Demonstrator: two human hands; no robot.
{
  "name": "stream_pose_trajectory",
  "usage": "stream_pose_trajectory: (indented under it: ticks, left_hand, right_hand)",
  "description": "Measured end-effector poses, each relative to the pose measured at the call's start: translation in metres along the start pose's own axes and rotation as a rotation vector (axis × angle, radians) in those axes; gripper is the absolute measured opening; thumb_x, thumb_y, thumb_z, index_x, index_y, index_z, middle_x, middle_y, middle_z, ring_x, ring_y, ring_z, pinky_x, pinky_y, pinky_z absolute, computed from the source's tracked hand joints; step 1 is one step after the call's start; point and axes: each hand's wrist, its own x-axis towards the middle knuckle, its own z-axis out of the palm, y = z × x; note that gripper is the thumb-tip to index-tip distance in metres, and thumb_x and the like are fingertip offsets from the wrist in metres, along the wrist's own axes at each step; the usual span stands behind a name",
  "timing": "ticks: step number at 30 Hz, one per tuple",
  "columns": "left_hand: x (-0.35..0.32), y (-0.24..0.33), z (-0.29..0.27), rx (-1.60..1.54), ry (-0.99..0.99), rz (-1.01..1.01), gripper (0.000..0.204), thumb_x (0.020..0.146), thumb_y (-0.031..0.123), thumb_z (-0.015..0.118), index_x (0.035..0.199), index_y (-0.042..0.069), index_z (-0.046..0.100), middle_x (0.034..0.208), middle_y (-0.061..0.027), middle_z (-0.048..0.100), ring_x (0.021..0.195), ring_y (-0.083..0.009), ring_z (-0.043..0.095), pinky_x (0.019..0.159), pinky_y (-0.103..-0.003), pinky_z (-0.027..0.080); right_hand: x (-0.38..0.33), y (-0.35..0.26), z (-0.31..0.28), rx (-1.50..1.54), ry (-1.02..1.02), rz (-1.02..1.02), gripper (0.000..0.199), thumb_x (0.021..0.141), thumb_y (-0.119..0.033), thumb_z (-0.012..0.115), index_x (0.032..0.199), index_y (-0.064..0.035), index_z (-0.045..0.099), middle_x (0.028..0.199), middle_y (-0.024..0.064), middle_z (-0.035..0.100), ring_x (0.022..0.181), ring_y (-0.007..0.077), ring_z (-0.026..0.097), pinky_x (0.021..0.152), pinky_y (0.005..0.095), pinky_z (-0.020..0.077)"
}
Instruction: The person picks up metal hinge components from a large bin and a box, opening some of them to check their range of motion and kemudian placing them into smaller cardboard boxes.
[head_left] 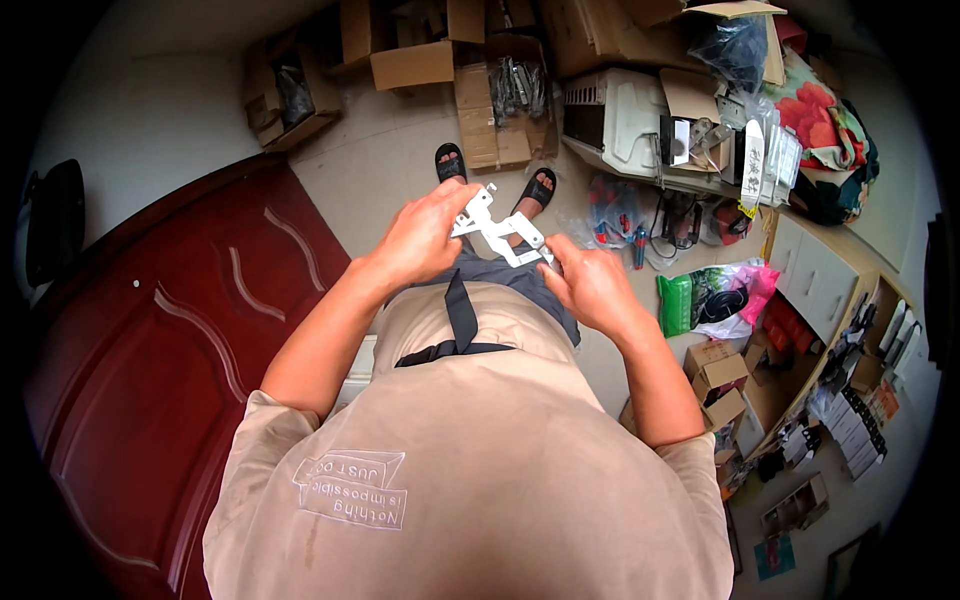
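I hold a white metal bracket (497,229) in front of my waist with both hands. My left hand (425,235) grips its upper left end, fingers curled around it. My right hand (590,282) pinches its lower right end between thumb and fingers. The bracket is flat, bent and has small holes. Below it I see my grey shorts, my beige shirt and my feet in black sandals (450,160) on the pale floor.
A dark red wooden door (170,340) lies to my left. Open cardboard boxes (495,110) with metal parts stand ahead. A white appliance casing (615,120), plastic bags (715,295), small cartons and a cabinet (815,270) crowd the right side.
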Motion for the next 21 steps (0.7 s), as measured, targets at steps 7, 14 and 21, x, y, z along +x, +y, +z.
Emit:
stream_pose_trajectory:
  ticks: [7, 14, 21]
  left_hand:
    - [-0.011, -0.022, -0.006, -0.054, -0.109, 0.092, 0.059, 0.077, -0.009, 0.059, 0.134, 0.006, 0.060, 0.118, -0.0174, 0.063, 0.114, -0.0425, 0.062, 0.097, -0.048, 0.051]
    - [-0.014, -0.004, -0.039, 0.007, -0.359, 0.111, 0.059, 0.075, -0.013, 0.059, 0.132, 0.003, 0.063, 0.114, -0.0171, 0.066, 0.114, -0.0421, 0.062, 0.097, -0.049, 0.051]
    - [-0.029, 0.001, -0.045, 0.135, -0.531, 0.402, 0.044, 0.082, -0.005, 0.064, 0.122, 0.011, 0.069, 0.113, -0.0097, 0.068, 0.111, -0.0340, 0.066, 0.094, -0.046, 0.056]
  right_hand:
    - [-0.006, 0.000, 0.003, 0.015, -0.130, 0.005, 0.028, 0.100, -0.028, 0.070, 0.121, -0.0112, 0.064, 0.075, 0.0177, 0.070, 0.077, 0.0442, 0.068, 0.071, 0.0547, 0.0520]
    - [-0.009, 0.001, -0.009, -0.001, -0.273, -0.100, 0.027, 0.101, -0.030, 0.067, 0.121, -0.0134, 0.064, 0.077, 0.0171, 0.072, 0.080, 0.0430, 0.070, 0.073, 0.0541, 0.0525]
    - [0.000, 0.016, -0.017, -0.194, -0.208, -0.405, 0.015, 0.093, -0.019, 0.071, 0.107, -0.0124, 0.070, 0.076, 0.0116, 0.070, 0.077, 0.0346, 0.071, 0.068, 0.0460, 0.0550]
